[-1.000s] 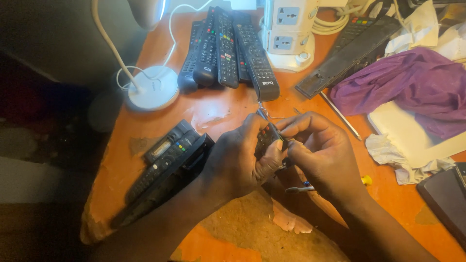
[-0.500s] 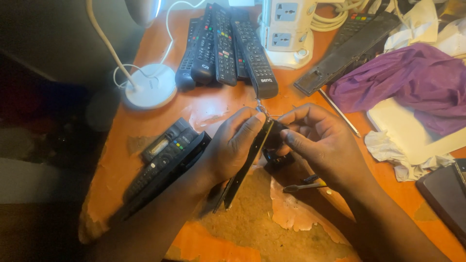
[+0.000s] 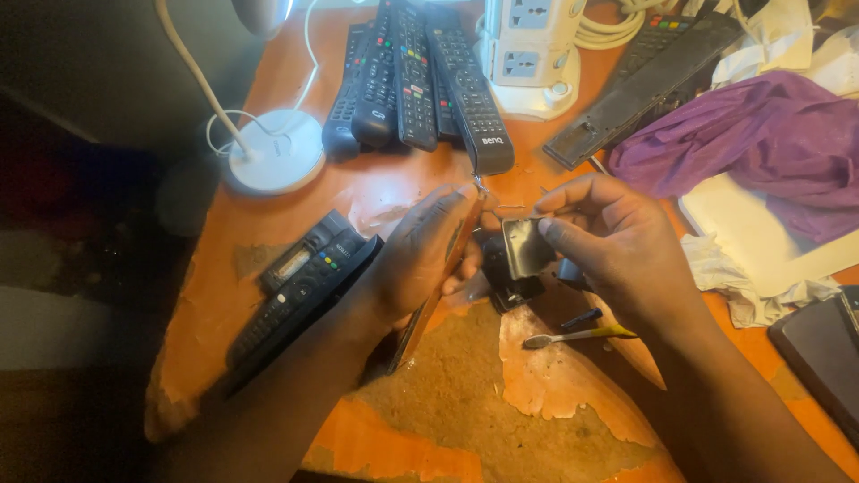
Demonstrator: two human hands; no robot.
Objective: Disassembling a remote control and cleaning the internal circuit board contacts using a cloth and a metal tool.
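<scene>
My left hand (image 3: 416,264) grips a long thin remote-control part (image 3: 438,277) held on edge, running from near my fingertips down toward the table. My right hand (image 3: 617,241) pinches a small dark rectangular cover piece (image 3: 525,246) between thumb and fingers, just right of the long part. A black remote body piece (image 3: 506,288) lies under that cover, between my two hands. On the table beneath my right wrist lie a small yellow-handled tool (image 3: 582,336) and a short dark tool (image 3: 582,318).
The orange table (image 3: 268,224) has a peeling top. Several black remotes (image 3: 412,72) lie at the back, with a white power strip (image 3: 532,54) and a long black remote shell (image 3: 644,85). There is a white lamp base (image 3: 273,161) at the left, two remotes (image 3: 300,282) near my left arm, and a purple cloth (image 3: 752,143) at the right.
My hands were together over a small part. The left hand has since turned the long part up on edge, and the right hand has lifted the dark cover away from it.
</scene>
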